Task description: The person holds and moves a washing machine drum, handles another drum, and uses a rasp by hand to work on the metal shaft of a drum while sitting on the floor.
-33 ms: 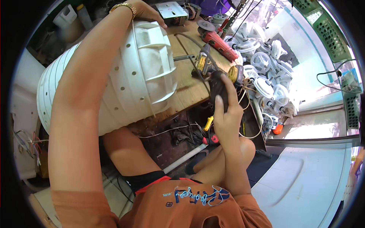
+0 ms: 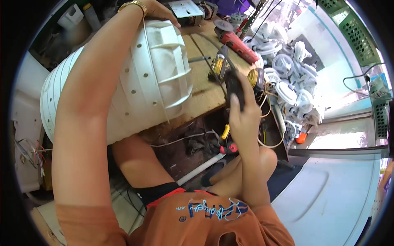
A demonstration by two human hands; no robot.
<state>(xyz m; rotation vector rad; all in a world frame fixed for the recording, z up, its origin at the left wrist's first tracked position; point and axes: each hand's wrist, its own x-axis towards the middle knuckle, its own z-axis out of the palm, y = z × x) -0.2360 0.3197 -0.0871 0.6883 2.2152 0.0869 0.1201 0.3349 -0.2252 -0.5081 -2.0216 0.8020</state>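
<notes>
A large white plastic tub [image 2: 137,82] with ribs and rows of holes lies on its side at the plywood bench's [image 2: 203,96] left. My left hand [image 2: 162,13] reaches over its top, fingers bent onto the finned end, partly out of sight. My right hand [image 2: 244,106] is closed around a dark, elongated object [image 2: 234,88] just right of the tub; what exactly it is I cannot make out. A black cord runs up from there. Beside it lie a yellow-black drill [image 2: 218,67] and a battery pack [image 2: 256,78].
A red grinder [image 2: 238,47], metal parts [image 2: 184,12] and a heap of white plastic pieces [image 2: 287,90] crowd the back and right. Green baskets [image 2: 357,41] hang at the far right. Cords, a pale pipe [image 2: 199,168] and a yellow-handled tool [image 2: 225,131] are below the bench.
The tub and my left hand have shifted very slightly. My right hand is a little higher, with the dark object still in it.
</notes>
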